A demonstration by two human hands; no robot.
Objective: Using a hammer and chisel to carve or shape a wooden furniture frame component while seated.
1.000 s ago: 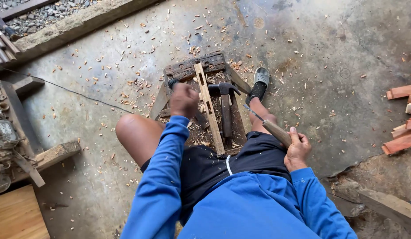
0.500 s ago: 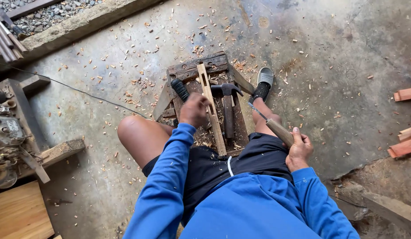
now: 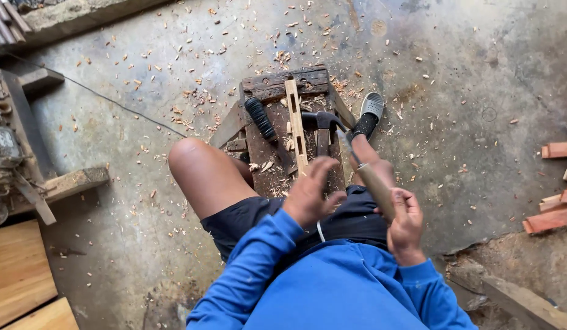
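Concrete floor [image 3: 454, 79], stained and strewn with wood chips, carries a low dark wooden worktop [image 3: 283, 82] set between the seated person's legs. On it are laid a pale slotted wooden strip [image 3: 296, 125], a hammer [image 3: 322, 122] and a black-handled tool [image 3: 260, 118]. A chisel [image 3: 374, 186] is enclosed in the right hand [image 3: 406, 223], grip closed on its handle. The left hand [image 3: 311, 192] hovers open-fingered over the strip's near end, holding nothing. Firm pinning of the strip is advised before any cut.
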